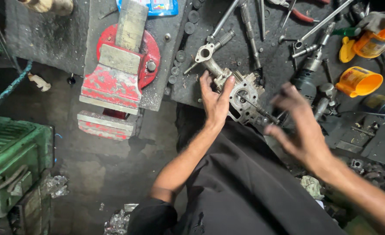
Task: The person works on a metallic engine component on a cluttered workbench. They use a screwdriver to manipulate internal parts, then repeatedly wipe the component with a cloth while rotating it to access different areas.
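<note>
The left hand (216, 102) lies flat with fingers (205, 82) spread and unclenched, pressing on the near-left side of a grey metal engine part (244, 93) that sits at the table (227, 56) edge, a pipe-like arm (207, 58) of it reaching out beyond the fingertips. The right hand (303, 126) is blurred, its fingers loose and apart, grasping nothing, hovering just right of the engine part. Beyond those fingers lie a drill (308, 72), long steel tools (249, 26) and two orange cups (358, 81), while far left of the left fingers a red vise (118, 74) is mounted.
</note>
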